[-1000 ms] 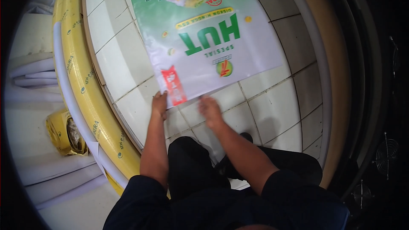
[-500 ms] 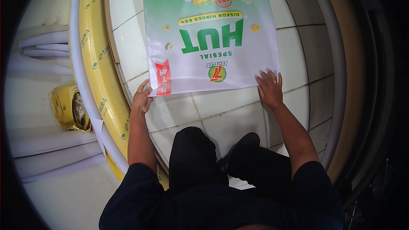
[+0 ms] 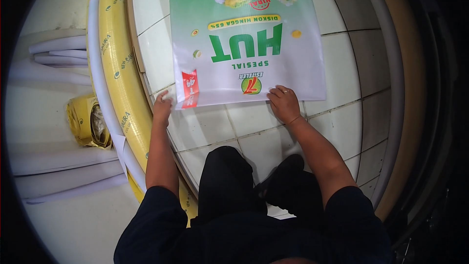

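Observation:
A printed plastic banner (image 3: 244,61), green fading to white, lies across the tiled floor with its lettering upside down to me. My right hand (image 3: 284,103) rests on its near edge, right of the round logo, with fingers stretched over the sheet and apparently holding nothing. Just outside the near left corner, by the red printed patch, is my left hand (image 3: 162,107). Its fingers are partly bent and apart, and a small gap seems to separate them from the banner. The banner's far end runs out of view.
Along my left lies a long yellow-wrapped roll (image 3: 118,68) beside a narrow white roll (image 3: 100,63). Beyond them are folded white sheets (image 3: 58,164) and a crumpled yellow wrapper (image 3: 87,121). A pale, curved long edge (image 3: 398,68) borders the tiles on the right. My bent knees are close below.
My right hand has moved left along the near edge, away from the right corner, and its fingers are less spread. My left hand has come slightly away from the left corner.

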Action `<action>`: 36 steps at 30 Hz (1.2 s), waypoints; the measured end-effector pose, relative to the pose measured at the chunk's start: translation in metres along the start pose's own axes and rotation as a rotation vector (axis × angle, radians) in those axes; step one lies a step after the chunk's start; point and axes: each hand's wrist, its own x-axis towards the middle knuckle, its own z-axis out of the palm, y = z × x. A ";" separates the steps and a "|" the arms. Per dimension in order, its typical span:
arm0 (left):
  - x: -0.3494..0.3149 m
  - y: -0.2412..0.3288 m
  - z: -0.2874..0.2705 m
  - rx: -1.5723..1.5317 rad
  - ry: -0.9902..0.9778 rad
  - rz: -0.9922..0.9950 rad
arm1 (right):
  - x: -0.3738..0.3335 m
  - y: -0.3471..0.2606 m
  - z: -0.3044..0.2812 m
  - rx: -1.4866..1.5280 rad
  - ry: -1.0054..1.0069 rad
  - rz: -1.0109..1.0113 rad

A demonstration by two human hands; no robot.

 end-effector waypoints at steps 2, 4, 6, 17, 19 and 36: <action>-0.015 0.016 0.030 0.451 0.160 0.443 | 0.003 0.002 -0.005 0.018 -0.035 0.014; -0.053 0.075 0.089 0.916 -0.140 1.196 | -0.007 0.014 -0.015 0.015 -0.075 0.053; -0.059 0.049 0.081 1.059 -0.160 1.155 | 0.004 0.006 -0.016 0.058 -0.124 0.053; -0.037 0.005 0.039 0.868 -0.249 0.740 | -0.059 0.119 -0.100 -0.089 -0.188 0.254; -0.037 0.008 0.040 0.815 -0.236 0.721 | -0.065 0.126 -0.100 -0.076 -0.165 0.291; -0.013 -0.006 0.057 0.300 -0.102 0.209 | -0.012 0.155 -0.112 0.127 0.019 0.543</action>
